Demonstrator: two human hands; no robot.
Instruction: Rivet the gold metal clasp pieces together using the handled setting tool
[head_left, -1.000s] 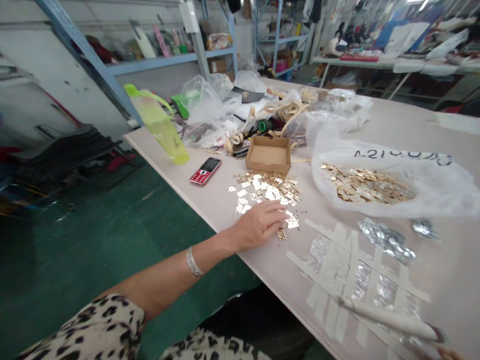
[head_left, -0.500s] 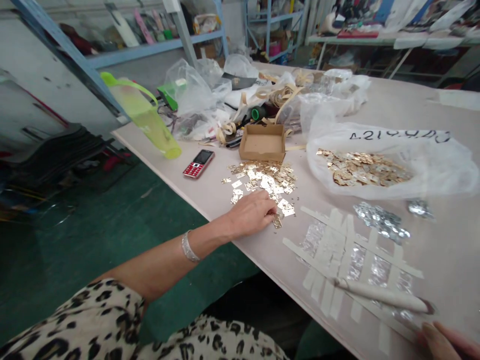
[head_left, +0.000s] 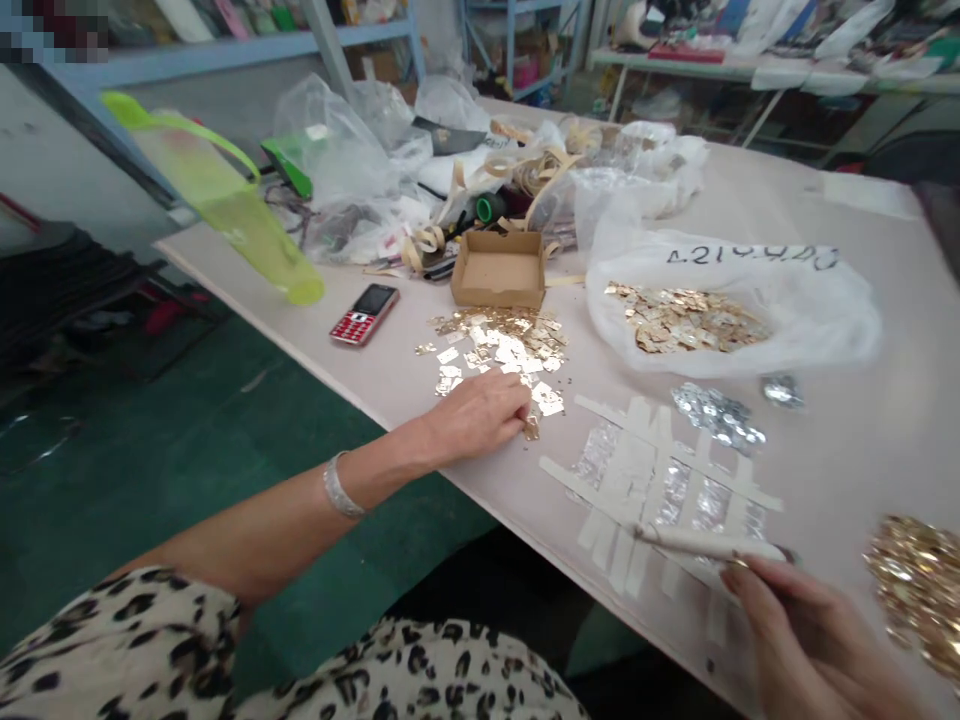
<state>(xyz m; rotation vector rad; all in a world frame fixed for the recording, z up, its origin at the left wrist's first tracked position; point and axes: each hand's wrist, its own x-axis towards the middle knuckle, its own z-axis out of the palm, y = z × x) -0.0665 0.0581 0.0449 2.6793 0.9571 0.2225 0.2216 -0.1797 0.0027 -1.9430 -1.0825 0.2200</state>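
My left hand (head_left: 487, 412) rests at the near edge of a pile of small flat gold metal plates (head_left: 510, 350). Its fingers are curled closed, with the tips on one gold plate (head_left: 532, 428) at the tabletop. My right hand (head_left: 814, 625) is at the lower right, thumb and forefinger pinched together just in front of a white-wrapped stick (head_left: 697, 541). A tiny glint shows at those fingertips, too small to name. Under and behind the stick, strips of pale tape (head_left: 630, 470) are stuck over clear plastic on the table.
Silver round pieces (head_left: 718, 415) lie beyond the tape, near a plastic bag (head_left: 817, 310) of gold plates. More gold pieces (head_left: 919, 590) are heaped at right. An open cardboard box (head_left: 499, 272), red phone (head_left: 365, 314), yellow-green bottle (head_left: 262, 245) and cluttered bags (head_left: 337, 150) stand behind.
My right hand has come further into view, moving up and left to the stick, its fingers now pinched. My left hand stays at the same gold plate. The whole view has shifted slightly.
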